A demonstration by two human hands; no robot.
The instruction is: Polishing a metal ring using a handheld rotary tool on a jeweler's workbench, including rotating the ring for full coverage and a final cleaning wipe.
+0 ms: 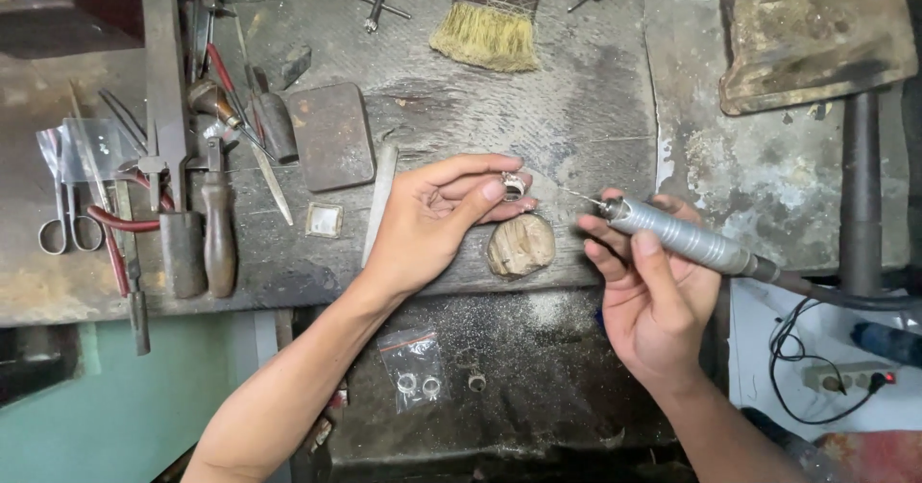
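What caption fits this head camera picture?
Left hand pinches a silver ring while right hand aims a rotary handpiece.

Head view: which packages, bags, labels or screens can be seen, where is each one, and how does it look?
Small clear plastic zip bag with a red seal strip: on the lower dusty shelf, below the left hand; holds two silver rings.
Clear plastic sleeve: far left of the workbench, under the scissors and pliers; flat, transparent, contents unclear.
No labels, signs or screens visible.
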